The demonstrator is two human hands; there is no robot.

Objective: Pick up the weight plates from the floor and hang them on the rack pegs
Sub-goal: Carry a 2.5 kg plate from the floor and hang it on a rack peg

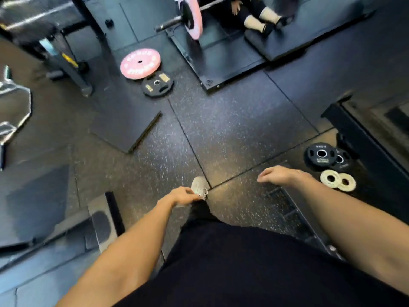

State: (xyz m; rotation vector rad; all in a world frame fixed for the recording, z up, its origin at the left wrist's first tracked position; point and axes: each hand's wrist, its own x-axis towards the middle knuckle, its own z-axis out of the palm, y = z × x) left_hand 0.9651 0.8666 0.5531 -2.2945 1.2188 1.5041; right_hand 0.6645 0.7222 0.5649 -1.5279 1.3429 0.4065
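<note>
- Floor (232, 120) of dark speckled rubber tiles fills the view, seen from above by a person who stands on it.
- The left hand (183, 196) hangs over a light shoe (199, 187); its fingers are curled loosely and hold nothing.
- The right hand (278, 176) is empty too, palm down, fingers relaxed and half open.
- Two black weight plates (321, 155) lie flat on the floor at the right and overlap each other, and two small white plates (337, 180) lie just beside them, touching.
- These plates are near the right hand but apart from it.
- Far ahead, a pink plate (140, 63) lies flat, with a black plate (157, 84) touching its edge.
- A barbell (174, 22) with a pink disc stands on a platform (221, 60) beyond.
</note>
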